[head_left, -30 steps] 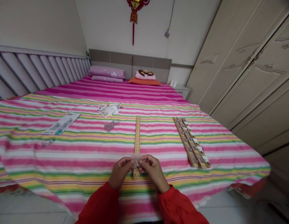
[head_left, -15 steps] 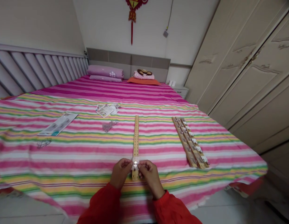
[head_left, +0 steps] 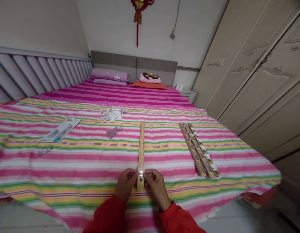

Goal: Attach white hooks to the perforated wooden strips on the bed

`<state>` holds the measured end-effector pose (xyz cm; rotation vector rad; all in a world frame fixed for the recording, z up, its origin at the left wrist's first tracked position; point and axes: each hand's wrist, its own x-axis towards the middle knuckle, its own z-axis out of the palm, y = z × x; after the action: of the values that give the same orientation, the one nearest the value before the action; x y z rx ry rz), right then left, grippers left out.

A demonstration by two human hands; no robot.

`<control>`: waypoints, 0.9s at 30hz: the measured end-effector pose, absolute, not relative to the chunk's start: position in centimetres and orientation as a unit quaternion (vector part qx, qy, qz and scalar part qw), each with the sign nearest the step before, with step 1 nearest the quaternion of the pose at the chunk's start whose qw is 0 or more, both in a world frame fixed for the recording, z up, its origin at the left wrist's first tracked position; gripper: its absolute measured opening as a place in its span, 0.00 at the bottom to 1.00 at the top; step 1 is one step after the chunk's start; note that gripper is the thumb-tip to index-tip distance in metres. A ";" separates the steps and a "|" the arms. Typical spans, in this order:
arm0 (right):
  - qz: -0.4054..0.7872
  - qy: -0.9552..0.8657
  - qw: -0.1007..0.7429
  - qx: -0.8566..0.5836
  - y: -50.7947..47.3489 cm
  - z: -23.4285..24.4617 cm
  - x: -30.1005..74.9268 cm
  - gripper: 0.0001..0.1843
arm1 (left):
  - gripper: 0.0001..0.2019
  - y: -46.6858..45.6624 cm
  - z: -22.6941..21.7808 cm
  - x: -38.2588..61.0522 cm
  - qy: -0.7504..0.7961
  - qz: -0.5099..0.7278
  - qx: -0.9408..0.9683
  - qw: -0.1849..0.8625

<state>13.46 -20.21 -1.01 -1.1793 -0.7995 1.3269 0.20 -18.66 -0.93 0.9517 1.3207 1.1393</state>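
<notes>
A narrow wooden strip (head_left: 141,145) with rows of small holes lies lengthwise on the striped sheet in front of me. Near its close end sits a shiny metal hook (head_left: 140,174) on a clear square backing. My left hand (head_left: 125,183) pinches the backing's left edge between thumb and fingers. From the other side, my right hand (head_left: 156,186) pinches the right edge. Both hands rest low over the strip, and the fingertips partly hide the backing's edges.
To the right lie wooden strips (head_left: 197,150) bearing several hooks. Left of centre are a small grey pile (head_left: 112,132) and flat clear-and-white packets (head_left: 111,114). A long package (head_left: 60,130) and thin wire pieces (head_left: 45,149) lie farther left. Pillows (head_left: 110,76) rest by the headboard.
The camera view has shifted slightly, so things sit a little lower. Both hands keep their pinch at the hook's sides, and the backing shows less above the fingers.
</notes>
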 end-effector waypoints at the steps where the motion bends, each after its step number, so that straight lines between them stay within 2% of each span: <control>1: 0.563 -0.338 0.563 -0.501 -20.2 -1.1 13.5 0.20 | 0.18 -18.6 -1.0 0.2 0.559 0.480 0.402 0.543; 18: 0.571 -0.309 0.552 -0.524 -20.6 -1.7 13.0 0.27 | 0.18 -18.2 -2.0 -0.1 0.573 0.483 0.441 0.494; 23: 0.598 -0.313 0.508 -0.535 -21.2 -2.3 12.8 0.29 | 0.20 -17.8 -0.7 0.1 0.549 0.429 0.446 0.562; 27: 0.650 -0.273 0.486 -0.516 -21.4 -2.9 12.3 0.28 | 0.20 -17.0 -0.1 0.4 0.564 0.368 0.466 0.574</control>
<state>12.32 -21.36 -2.91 -1.2561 -0.6641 1.5826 0.36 -16.99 -0.09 1.0933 1.3220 0.8622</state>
